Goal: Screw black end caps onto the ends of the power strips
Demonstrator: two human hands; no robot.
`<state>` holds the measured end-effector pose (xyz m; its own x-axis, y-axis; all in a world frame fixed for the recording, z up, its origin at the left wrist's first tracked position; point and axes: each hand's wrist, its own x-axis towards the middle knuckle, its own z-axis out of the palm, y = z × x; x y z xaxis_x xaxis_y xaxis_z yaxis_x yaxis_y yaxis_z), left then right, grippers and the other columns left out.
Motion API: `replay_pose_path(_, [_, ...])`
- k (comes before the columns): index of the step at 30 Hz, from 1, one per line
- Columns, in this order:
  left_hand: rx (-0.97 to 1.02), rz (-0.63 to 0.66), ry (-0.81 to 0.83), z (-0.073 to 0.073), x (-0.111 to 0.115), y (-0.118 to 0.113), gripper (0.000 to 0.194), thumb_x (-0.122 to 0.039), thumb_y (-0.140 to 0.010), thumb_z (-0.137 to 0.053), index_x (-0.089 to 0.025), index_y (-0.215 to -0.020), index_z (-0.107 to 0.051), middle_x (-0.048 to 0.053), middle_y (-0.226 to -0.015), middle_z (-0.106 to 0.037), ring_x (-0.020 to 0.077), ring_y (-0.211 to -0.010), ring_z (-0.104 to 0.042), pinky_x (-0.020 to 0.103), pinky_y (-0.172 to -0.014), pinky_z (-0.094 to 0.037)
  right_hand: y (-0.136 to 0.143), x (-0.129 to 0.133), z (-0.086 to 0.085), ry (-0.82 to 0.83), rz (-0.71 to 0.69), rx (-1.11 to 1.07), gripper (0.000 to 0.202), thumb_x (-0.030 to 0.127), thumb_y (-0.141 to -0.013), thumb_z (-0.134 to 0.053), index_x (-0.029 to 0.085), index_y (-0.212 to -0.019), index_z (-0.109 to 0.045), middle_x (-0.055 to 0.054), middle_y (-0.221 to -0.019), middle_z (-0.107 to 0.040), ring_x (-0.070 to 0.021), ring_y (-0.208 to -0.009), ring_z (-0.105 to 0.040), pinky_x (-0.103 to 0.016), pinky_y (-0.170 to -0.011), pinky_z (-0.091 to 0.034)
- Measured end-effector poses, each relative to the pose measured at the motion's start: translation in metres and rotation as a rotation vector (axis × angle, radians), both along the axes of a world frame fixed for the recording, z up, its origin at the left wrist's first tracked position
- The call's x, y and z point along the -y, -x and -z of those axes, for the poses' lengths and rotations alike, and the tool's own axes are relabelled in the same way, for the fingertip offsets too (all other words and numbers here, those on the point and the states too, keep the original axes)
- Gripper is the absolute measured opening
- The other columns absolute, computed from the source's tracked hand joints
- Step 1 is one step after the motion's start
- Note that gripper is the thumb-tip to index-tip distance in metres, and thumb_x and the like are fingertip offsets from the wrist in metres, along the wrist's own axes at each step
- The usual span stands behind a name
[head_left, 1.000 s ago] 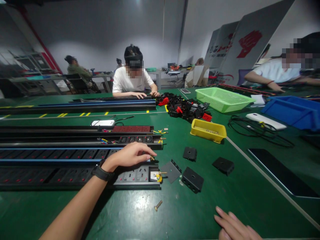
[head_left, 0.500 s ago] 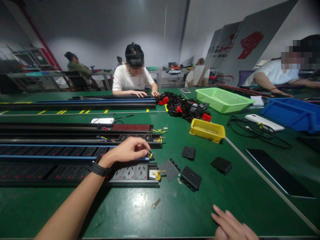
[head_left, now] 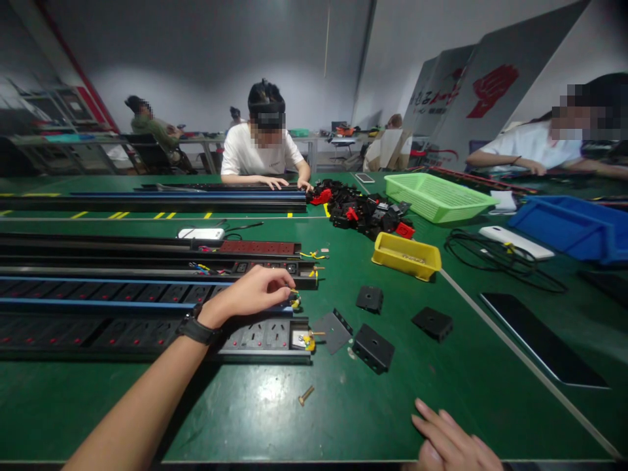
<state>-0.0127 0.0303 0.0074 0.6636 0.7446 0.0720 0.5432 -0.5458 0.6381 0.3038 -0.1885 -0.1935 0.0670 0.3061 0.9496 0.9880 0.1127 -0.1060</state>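
Observation:
My left hand (head_left: 262, 289), with a black band at the wrist, lies over the right end of a blue-edged power strip (head_left: 147, 303). Its fingers are closed on a yellow-green wire (head_left: 295, 301) there; the fingertips are partly hidden. Just in front lies a black power strip (head_left: 147, 332), with a yellow-green wire end and a bolt (head_left: 318, 333) sticking out of its open end. Near the front edge, my right hand (head_left: 454, 441) is open and holds nothing, fingers stretched out. Between the hands are a loose bolt (head_left: 305, 396), a flat black plate (head_left: 333, 331) and a black end cap (head_left: 373, 348).
Two more strips lie behind, one with red sockets (head_left: 260, 248). Further black caps (head_left: 432, 323) lie to the right, near a yellow bin (head_left: 406, 256), a green basket (head_left: 436, 196), a blue bin (head_left: 564, 222) and a dark tablet (head_left: 540, 337). A co-worker (head_left: 262, 154) sits opposite behind black parts (head_left: 363, 212).
My left hand stays at the strip's end, its fingers shifted slightly over the wire. My right hand has hardly moved. The person at the right has drawn an arm in.

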Motion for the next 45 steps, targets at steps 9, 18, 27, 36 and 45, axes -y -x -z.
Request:
replay_pose_path(9, [0.042, 0.012, 0.011, 0.001, 0.000, 0.000, 0.017, -0.031, -0.096, -0.058, -0.017, -0.100, -0.068, 0.001, -0.078, -0.072, 0.0134, -0.069, -0.064, 0.024, -0.066, -0.046, -0.005, -0.001, -0.007, 0.011, -0.029, 0.057, 0.040, 0.031, -0.100, -0.043, 0.027, -0.070, -0.069, 0.000, -0.065, -0.075, -0.0212, -0.060, -0.068, -0.038, -0.073, -0.040])
replay_pose_path(18, [0.026, 0.035, 0.020, -0.003, 0.002, -0.001, 0.021, -0.031, -0.093, -0.062, -0.017, -0.101, -0.076, 0.004, -0.087, -0.077, 0.0156, -0.075, -0.069, 0.024, -0.071, -0.049, 0.000, -0.001, 0.000, 0.086, 0.064, -0.069, 0.059, 0.051, -0.103, -0.029, 0.026, -0.071, -0.072, -0.003, -0.059, -0.070, -0.0226, -0.065, -0.066, -0.038, -0.079, -0.039])
replay_pose_path(27, [0.058, 0.020, 0.084, 0.000, 0.001, 0.001, 0.022, -0.036, -0.092, -0.067, -0.016, -0.097, -0.075, 0.005, -0.086, -0.079, 0.0167, -0.075, -0.071, 0.024, -0.069, -0.050, 0.003, -0.002, -0.002, 0.020, 0.004, -0.054, 0.052, 0.044, -0.103, -0.038, 0.026, -0.063, -0.067, -0.001, -0.066, -0.075, -0.0208, -0.063, -0.067, -0.037, -0.076, -0.039])
replay_pose_path(36, [0.037, -0.036, 0.103, 0.004, -0.004, 0.003, 0.023, -0.038, -0.093, -0.067, -0.017, -0.097, -0.073, 0.005, -0.085, -0.077, 0.0166, -0.075, -0.070, 0.024, -0.068, -0.049, 0.002, -0.003, -0.008, 0.076, 0.047, -0.068, 0.060, 0.050, -0.102, -0.033, 0.027, -0.060, -0.068, -0.002, -0.060, -0.072, -0.0216, -0.060, -0.066, -0.039, -0.077, -0.041])
replay_pose_path(45, [0.028, 0.008, 0.071, -0.001, -0.001, 0.002, 0.027, -0.042, -0.096, -0.063, -0.016, -0.093, -0.071, 0.002, -0.076, -0.070, 0.0130, -0.066, -0.060, 0.023, -0.064, -0.045, 0.005, -0.002, -0.007, 0.109, 0.021, -0.115, 0.064, 0.057, -0.102, -0.031, 0.026, -0.062, -0.069, -0.003, -0.056, -0.069, -0.0226, -0.065, -0.066, -0.039, -0.081, -0.039])
